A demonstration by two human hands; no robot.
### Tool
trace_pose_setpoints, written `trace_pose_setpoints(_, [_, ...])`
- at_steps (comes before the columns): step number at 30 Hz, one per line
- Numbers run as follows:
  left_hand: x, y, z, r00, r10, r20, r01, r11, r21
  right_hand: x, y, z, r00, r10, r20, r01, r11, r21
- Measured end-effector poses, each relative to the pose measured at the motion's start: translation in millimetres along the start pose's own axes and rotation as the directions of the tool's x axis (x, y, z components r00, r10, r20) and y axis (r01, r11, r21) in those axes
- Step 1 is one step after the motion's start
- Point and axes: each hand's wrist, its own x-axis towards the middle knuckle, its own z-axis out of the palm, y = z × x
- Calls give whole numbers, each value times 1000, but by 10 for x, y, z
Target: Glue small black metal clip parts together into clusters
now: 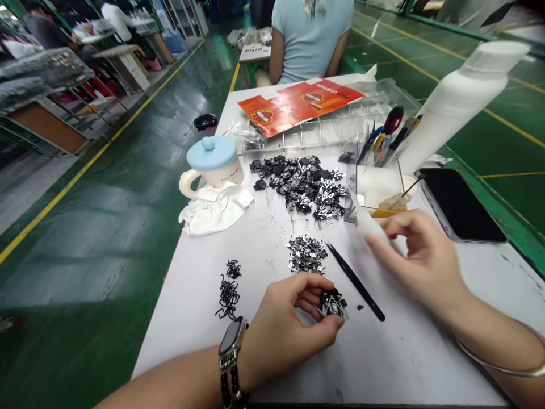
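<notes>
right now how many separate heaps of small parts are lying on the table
3: a big black-and-silver heap beside the lidded mug, a small silvery heap mid-table, and black clips by the left hand, which holds a few more parts.

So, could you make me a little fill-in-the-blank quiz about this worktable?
1. The left hand pinches a small black-and-silver piece; its wrist wears a ____.
2. The mug beside the white cloth has a lid coloured ____.
3. The black tweezers lie on the ____, in neither hand.
Missing words: watch; blue; table.
</notes>
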Motion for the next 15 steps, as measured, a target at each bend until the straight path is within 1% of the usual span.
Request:
trace_pose_setpoints(2, [-10, -8, 5, 1000, 10, 2, -10, 1000, -1, 43, 65, 100, 994, 40, 105, -35, 998, -53])
trace_pose_setpoints(3, [-17, -10, 9, 1000, 17, 7, -17, 1000, -4, 53, 93, 138, 989, 55, 137, -45, 996, -78])
trace_pose_setpoints(6, [-39, -3, 26, 999, 39, 38, -39, 999, 7, 47, 120, 173, 981, 70, 181, -45, 989, -138])
trace_pose_setpoints(8, [-46, 0, 40, 997, 63, 43, -65, 997, 40, 26, 37, 112, 986, 60, 157, -30, 982, -188])
trace_pose_setpoints(9, [-46, -4, 46, 996, 77, 37, -79, 995, 64, 11, -47, 57, 989, 41, 140, -12, 979, -202])
trace_pose_setpoints(11, [-39, -25, 54, 994, 105, 27, -108, 989, 106, -36, -301, -72, 989, -31, 146, 56, 984, -172])
trace_pose_setpoints(12, [-33, -41, 55, 992, 123, 34, -126, 985, 120, -70, -457, -131, 968, -122, 219, 130, 991, -22])
trace_pose_setpoints(13, [-26, -57, 55, 989, 139, 43, -144, 981, 128, -112, -620, -176, 922, -223, 318, 182, 971, 153])
trace_pose_setpoints(14, [-19, -72, 52, 986, 158, 52, -164, 978, 133, -159, -776, -201, 868, -300, 395, 218, 946, 239])
trace_pose_setpoints(15, [-14, -84, 48, 983, 175, 57, -181, 973, 140, -210, -916, -206, 816, -362, 450, 277, 929, 245])
